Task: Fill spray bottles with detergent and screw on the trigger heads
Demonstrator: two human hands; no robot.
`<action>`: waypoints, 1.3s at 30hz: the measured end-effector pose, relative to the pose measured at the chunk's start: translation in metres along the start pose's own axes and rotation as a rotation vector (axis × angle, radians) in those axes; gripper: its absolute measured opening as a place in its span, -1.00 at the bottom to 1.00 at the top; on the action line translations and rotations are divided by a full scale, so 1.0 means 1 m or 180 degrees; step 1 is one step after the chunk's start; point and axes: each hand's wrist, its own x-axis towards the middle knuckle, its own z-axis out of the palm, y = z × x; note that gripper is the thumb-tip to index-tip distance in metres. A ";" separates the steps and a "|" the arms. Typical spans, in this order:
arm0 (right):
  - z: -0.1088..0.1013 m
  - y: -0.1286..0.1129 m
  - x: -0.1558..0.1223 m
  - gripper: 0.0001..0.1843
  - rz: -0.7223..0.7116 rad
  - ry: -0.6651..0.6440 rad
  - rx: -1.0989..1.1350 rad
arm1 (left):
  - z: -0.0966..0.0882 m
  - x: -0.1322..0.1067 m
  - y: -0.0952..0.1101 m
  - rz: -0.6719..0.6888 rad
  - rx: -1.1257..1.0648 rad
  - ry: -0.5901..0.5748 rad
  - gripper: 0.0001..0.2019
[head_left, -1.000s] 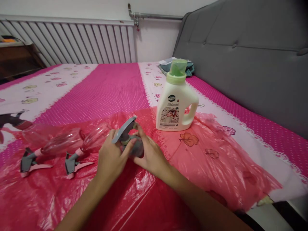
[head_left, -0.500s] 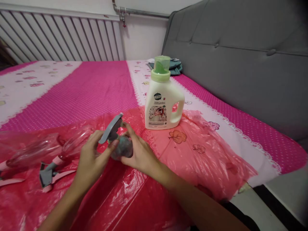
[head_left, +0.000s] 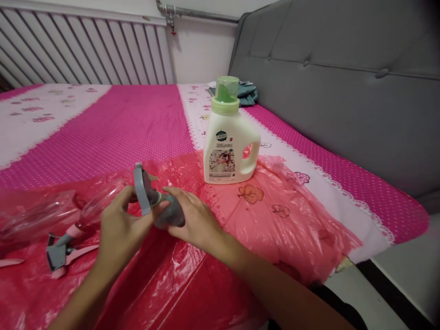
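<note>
Between both hands is a small spray bottle with a grey spray head (head_left: pixel 140 187) and a dark, see-through body (head_left: pixel 173 212). My left hand (head_left: pixel 120 227) is closed around the neck area just under the spray head. Fingers of my right hand (head_left: pixel 199 222) wrap the bottle's body from the right. Whether the head is screwed tight cannot be told. Left of my left hand, a clear spray bottle (head_left: pixel 103 198) lies on its side with a pink and grey trigger head (head_left: pixel 58 254). Another clear bottle (head_left: pixel 43 213) lies beside it, partly cut off by the frame.
A cream jug (head_left: pixel 225 160) with a green cap stands upright beyond my right hand. Red plastic sheeting (head_left: pixel 154 288) covers the near part of the pink bed (head_left: pixel 147 119). A grey padded headboard (head_left: pixel 326 91) rises at the right, with folded cloth (head_left: pixel 246 95) beside it.
The grey spray head has turned and tipped leftward, away from my right hand. Both hands keep hold of the small bottle. The whole view has shifted slightly.
</note>
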 end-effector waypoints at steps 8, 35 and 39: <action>-0.001 -0.001 -0.002 -0.26 -0.0161 -0.0037 -0.0195 | 0.001 0.001 0.001 0.0174 0.0114 0.0034 -0.49; -0.006 -0.008 -0.008 -0.11 0.0100 -0.0283 -0.0358 | -0.008 0.006 -0.013 0.0200 0.0089 -0.0149 -0.67; -0.005 -0.008 -0.008 -0.06 0.0059 -0.0327 -0.0548 | -0.002 0.002 -0.011 0.0038 -0.0027 0.0083 -0.68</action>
